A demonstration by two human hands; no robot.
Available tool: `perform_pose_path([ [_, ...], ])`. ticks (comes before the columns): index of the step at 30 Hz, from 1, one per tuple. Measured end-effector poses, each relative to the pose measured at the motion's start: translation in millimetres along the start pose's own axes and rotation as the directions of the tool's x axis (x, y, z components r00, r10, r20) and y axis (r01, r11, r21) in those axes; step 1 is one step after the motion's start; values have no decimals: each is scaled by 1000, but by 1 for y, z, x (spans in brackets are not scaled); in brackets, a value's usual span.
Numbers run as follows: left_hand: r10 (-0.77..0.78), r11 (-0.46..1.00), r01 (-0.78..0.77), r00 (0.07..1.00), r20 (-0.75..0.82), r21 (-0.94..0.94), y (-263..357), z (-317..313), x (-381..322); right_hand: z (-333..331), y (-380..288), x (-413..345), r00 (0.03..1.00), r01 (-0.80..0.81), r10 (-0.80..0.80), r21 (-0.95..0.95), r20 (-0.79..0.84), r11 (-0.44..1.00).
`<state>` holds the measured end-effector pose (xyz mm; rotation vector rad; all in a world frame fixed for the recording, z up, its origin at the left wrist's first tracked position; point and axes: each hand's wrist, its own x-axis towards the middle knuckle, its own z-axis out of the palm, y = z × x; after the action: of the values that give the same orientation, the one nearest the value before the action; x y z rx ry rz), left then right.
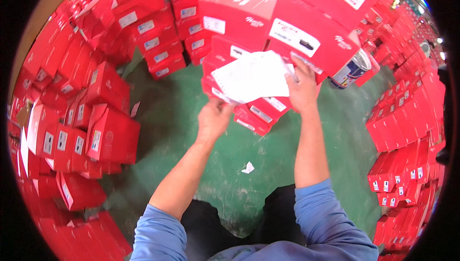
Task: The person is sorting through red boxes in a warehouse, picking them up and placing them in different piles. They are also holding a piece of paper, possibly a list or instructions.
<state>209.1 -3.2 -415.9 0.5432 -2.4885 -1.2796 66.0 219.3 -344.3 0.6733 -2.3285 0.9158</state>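
White paper sheets (253,76), overlapping and too bright to make out, lie between my hands over a stack of red cardboard boxes. My left hand (214,119) pinches the sheets' lower left corner between thumb and fingers. At their right edge, my right hand (303,86) grips the paper, with the thumb on top and a pale narrow item by the fingers. Behind the paper stand larger red boxes (237,4) with white printed labels. Smaller labelled red boxes (255,119) show beneath the sheets.
Tall stacks of red boxes (154,41) rise at the back left. More boxes line the left side (113,135) and the right side (395,120). A paint can (350,68) stands at right behind the stack. A paper scrap (248,168) lies on the green floor (230,192).
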Motion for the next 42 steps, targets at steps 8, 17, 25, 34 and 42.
perform_pose_path([
  [8,134,782,-220,973,-188,-583,149,-6,63,-3,-7,3,999,-6,6,8,45,1000],
  [17,364,881,-433,877,-313,-189,218,12,100,1,-3,-2,998,57,-56,50,-8,997],
  [25,338,907,-390,899,-278,-158,236,9,113,-9,-6,0,998,52,-53,50,21,997],
  [34,315,918,-352,927,-206,-181,243,9,119,-9,-6,-1,998,40,-42,48,39,998],
  [42,196,920,-263,951,-240,-289,131,-15,112,10,6,3,1000,23,-23,75,-3,997],
])
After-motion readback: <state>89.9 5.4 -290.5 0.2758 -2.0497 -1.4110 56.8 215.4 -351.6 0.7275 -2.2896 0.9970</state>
